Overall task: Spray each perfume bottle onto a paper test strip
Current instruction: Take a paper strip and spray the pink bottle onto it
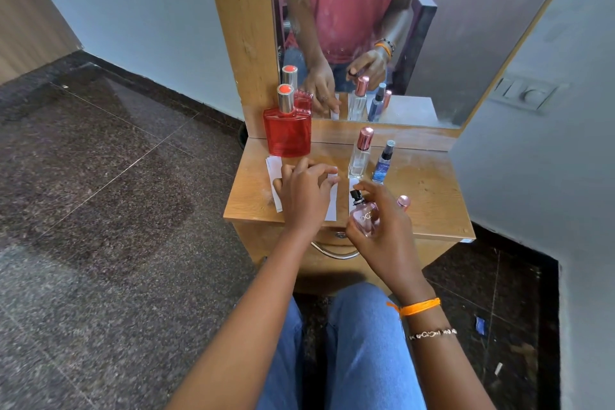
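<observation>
My right hand (382,226) grips a small pink perfume bottle (364,218) over the front edge of the wooden table (429,190), its black nozzle uncapped and a finger on top. My left hand (304,193) rests fingers-down on a white paper strip (332,200), pinning it. Another paper strip (274,180) lies to the left, and a third one (352,185) shows beside the held bottle. A big red bottle (288,133) stands at the back left. Behind my right hand stand a clear bottle with a pink cap (360,156) and a blue spray bottle (382,165).
A pink cap (403,202) stands on the table right of my right hand. A mirror (399,27) rises behind the table and reflects the bottles and a person's hands. A drawer handle (336,253) sits under the tabletop. Stone floor lies on both sides.
</observation>
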`<action>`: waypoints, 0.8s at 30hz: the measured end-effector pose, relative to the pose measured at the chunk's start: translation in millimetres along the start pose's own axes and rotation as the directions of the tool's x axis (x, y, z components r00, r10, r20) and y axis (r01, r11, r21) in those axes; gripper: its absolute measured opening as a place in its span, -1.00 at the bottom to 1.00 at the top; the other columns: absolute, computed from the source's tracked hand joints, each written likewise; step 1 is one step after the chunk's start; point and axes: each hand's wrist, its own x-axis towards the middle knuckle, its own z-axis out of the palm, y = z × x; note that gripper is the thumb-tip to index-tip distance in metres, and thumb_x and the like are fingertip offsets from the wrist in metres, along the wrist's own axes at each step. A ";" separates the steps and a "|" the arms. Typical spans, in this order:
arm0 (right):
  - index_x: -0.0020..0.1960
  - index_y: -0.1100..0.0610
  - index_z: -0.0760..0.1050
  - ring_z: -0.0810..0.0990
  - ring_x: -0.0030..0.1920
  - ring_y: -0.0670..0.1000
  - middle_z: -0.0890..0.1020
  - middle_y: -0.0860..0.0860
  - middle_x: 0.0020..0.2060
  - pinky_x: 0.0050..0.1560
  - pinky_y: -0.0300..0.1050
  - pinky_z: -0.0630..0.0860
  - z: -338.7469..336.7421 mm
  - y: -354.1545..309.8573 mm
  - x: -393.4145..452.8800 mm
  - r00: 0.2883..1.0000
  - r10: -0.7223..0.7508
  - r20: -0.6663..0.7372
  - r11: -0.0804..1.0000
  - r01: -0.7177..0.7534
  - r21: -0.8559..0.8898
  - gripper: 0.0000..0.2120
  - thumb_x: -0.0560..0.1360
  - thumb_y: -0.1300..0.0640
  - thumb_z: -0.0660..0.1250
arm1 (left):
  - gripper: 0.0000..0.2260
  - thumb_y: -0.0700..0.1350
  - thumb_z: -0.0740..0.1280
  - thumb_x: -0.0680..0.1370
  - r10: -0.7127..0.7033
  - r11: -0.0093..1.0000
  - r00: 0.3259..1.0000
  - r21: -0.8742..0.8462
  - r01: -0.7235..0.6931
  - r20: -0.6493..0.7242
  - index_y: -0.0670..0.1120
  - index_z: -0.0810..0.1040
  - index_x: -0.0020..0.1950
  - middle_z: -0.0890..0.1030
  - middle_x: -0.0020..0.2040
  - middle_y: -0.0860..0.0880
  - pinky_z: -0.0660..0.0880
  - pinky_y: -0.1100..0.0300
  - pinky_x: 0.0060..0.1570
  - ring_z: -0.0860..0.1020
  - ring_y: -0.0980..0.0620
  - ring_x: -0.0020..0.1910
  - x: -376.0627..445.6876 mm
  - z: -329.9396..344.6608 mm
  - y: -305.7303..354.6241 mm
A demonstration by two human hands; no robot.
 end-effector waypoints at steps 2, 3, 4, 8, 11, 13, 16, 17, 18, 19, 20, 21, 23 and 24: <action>0.24 -0.14 0.35 0.53 0.04 -0.15 0.55 -0.08 0.04 -0.01 -0.10 0.54 0.1 -1.9 -0.3 1.000 -0.010 -0.021 1.000 0.011 0.018 -0.47 0.38 0.23 0.43 | -0.86 -0.04 0.33 0.52 -0.012 0.999 1.000 -0.040 0.012 -0.002 0.11 0.63 0.03 0.56 0.05 0.12 0.24 0.10 0.00 0.34 0.03 0.05 -0.6 -2.0 0.3; 0.23 -0.14 0.36 0.52 0.00 -0.19 0.55 -0.10 0.01 -0.04 -0.19 0.52 0.5 -3.3 -0.5 0.999 -0.009 -0.038 0.999 0.010 0.041 -0.49 0.39 0.22 0.43 | -0.85 -0.07 0.31 0.54 -0.021 0.998 1.000 -0.058 0.022 0.003 0.10 0.62 0.03 0.56 0.05 0.12 0.25 0.11 0.01 0.32 0.06 0.04 -1.8 -3.7 0.7; 0.21 -0.14 0.36 0.52 -0.06 -0.21 0.54 -0.13 -0.02 -0.11 -0.31 0.48 0.8 -4.5 -0.7 0.998 0.000 -0.061 0.997 0.005 0.077 -0.52 0.41 0.22 0.43 | -0.84 -0.10 0.28 0.55 -0.028 0.996 1.000 -0.088 0.029 0.013 0.09 0.62 0.04 0.56 0.05 0.10 0.26 0.12 0.01 0.32 0.08 0.03 -4.0 -5.7 1.5; 0.20 -0.08 0.36 0.47 -0.33 -0.23 0.54 -0.19 -0.15 -0.31 -0.43 0.37 -0.4 -12.9 0.7 0.983 0.077 -0.165 0.976 -0.040 0.213 -0.64 0.48 0.16 0.38 | -0.81 -0.08 0.21 0.59 -0.032 0.883 0.993 -0.463 0.081 0.113 -0.01 0.59 0.11 0.59 0.02 0.06 0.44 0.34 -0.03 0.52 0.14 0.01 -23.5 -22.5 9.5; 0.21 0.02 0.36 0.48 -0.39 -0.24 0.56 -0.25 -0.22 -0.31 -0.35 0.46 -2.2 -20.2 2.3 0.972 0.125 -0.199 0.952 -0.061 0.299 -0.79 0.58 0.17 0.22 | -0.84 -0.03 0.24 0.57 0.020 0.800 0.961 -0.581 0.150 0.275 0.06 0.57 0.09 0.62 -0.04 0.09 0.48 0.41 -0.10 0.59 0.18 -0.10 -44.2 -35.2 13.7; 0.19 0.02 0.37 0.55 -0.19 -0.16 0.56 -0.22 -0.14 -0.04 -0.10 0.53 -2.7 -24.2 3.4 0.966 0.152 -0.211 0.945 -0.079 0.319 -0.82 0.62 0.16 0.12 | -0.85 -0.04 0.31 0.54 0.073 0.768 0.923 -0.612 0.189 0.377 0.06 0.57 0.09 0.65 -0.01 0.05 0.53 0.28 -0.01 0.61 0.15 -0.06 -54.8 -37.1 16.3; 0.19 -0.04 0.38 0.54 0.02 -0.02 0.54 -0.21 -0.01 0.18 0.21 0.44 -2.2 -28.6 2.6 0.964 0.171 -0.206 0.935 -0.093 0.342 -0.79 0.61 0.11 0.06 | -0.77 -0.11 0.40 0.47 0.085 0.751 0.913 -0.628 0.204 0.398 0.06 0.56 0.11 0.65 -0.02 0.04 0.56 0.06 0.07 0.63 0.06 -0.04 -62.1 -36.7 21.5; 0.20 -0.02 0.39 0.54 0.04 -0.03 0.53 -0.24 0.00 0.17 0.14 0.46 -2.1 -28.2 1.3 0.967 0.168 -0.192 0.927 -0.089 0.365 -0.78 0.61 0.10 0.06 | -0.76 -0.12 0.42 0.45 0.072 0.758 0.920 -0.621 0.200 0.384 0.07 0.56 0.10 0.65 -0.02 0.05 0.55 0.00 0.08 0.63 0.04 -0.03 -62.8 -36.4 21.9; 0.22 -0.01 0.39 0.54 0.04 -0.06 0.53 -0.26 0.00 0.15 0.03 0.48 -2.6 -26.7 -0.1 0.971 0.160 -0.176 0.920 -0.082 0.383 -0.77 0.61 0.09 0.06 | -0.76 -0.12 0.43 0.44 0.057 0.767 0.925 -0.609 0.200 0.375 0.09 0.57 0.08 0.65 -0.02 0.06 0.54 -0.03 0.09 0.62 0.04 -0.02 -63.2 -35.9 21.7; 0.22 0.01 0.41 0.53 0.05 -0.09 0.54 -0.26 0.01 0.13 -0.03 0.47 -3.5 -24.0 -1.2 0.977 0.146 -0.158 0.915 -0.073 0.396 -0.75 0.61 0.09 0.06 | -0.78 -0.11 0.43 0.43 0.039 0.778 0.926 -0.593 0.207 0.375 0.10 0.57 0.05 0.65 -0.02 0.07 0.54 -0.04 0.10 0.62 0.05 -0.02 -63.4 -35.1 21.3; 0.22 0.03 0.43 0.52 0.06 -0.07 0.54 -0.21 0.02 0.12 -0.03 0.45 -4.6 -21.3 -2.2 0.982 0.131 -0.139 0.912 -0.064 0.406 -0.74 0.61 0.09 0.06 | -0.80 -0.09 0.42 0.43 0.017 0.789 0.924 -0.573 0.221 0.381 0.10 0.57 0.03 0.64 -0.02 0.09 0.53 -0.05 0.10 0.61 0.06 -0.01 -63.9 -34.1 21.0; 0.21 0.03 0.46 0.51 0.08 -0.03 0.54 -0.13 0.03 0.13 0.02 0.44 -6.0 -18.8 -2.5 0.985 0.120 -0.120 0.906 -0.060 0.418 -0.73 0.60 0.10 0.07 | -0.82 -0.09 0.41 0.44 -0.006 0.795 0.923 -0.558 0.238 0.385 0.10 0.57 0.02 0.64 -0.02 0.09 0.53 -0.06 0.10 0.61 0.06 -0.01 -64.6 -32.8 21.3; 0.18 -0.02 0.50 0.50 0.11 0.02 0.55 -0.04 0.04 0.16 0.05 0.44 -9.4 -15.7 -1.0 0.990 0.115 -0.078 0.884 -0.066 0.463 -0.73 0.59 0.12 0.09 | -0.85 -0.12 0.39 0.46 -0.051 0.782 0.926 -0.562 0.271 0.375 0.05 0.57 0.01 0.64 -0.02 0.05 0.54 -0.07 0.08 0.62 0.03 -0.02 -66.5 -29.8 24.0; 0.16 -0.05 0.52 0.50 0.12 0.02 0.56 -0.03 0.05 0.17 0.03 0.44 -11.0 -15.0 0.0 0.991 0.115 -0.063 0.872 -0.071 0.485 -0.73 0.59 0.14 0.11 | -0.85 -0.14 0.38 0.47 -0.071 0.769 0.928 -0.572 0.285 0.367 0.02 0.57 0.02 0.64 -0.02 0.04 0.55 -0.06 0.07 0.62 0.03 -0.03 -67.0 -28.8 25.5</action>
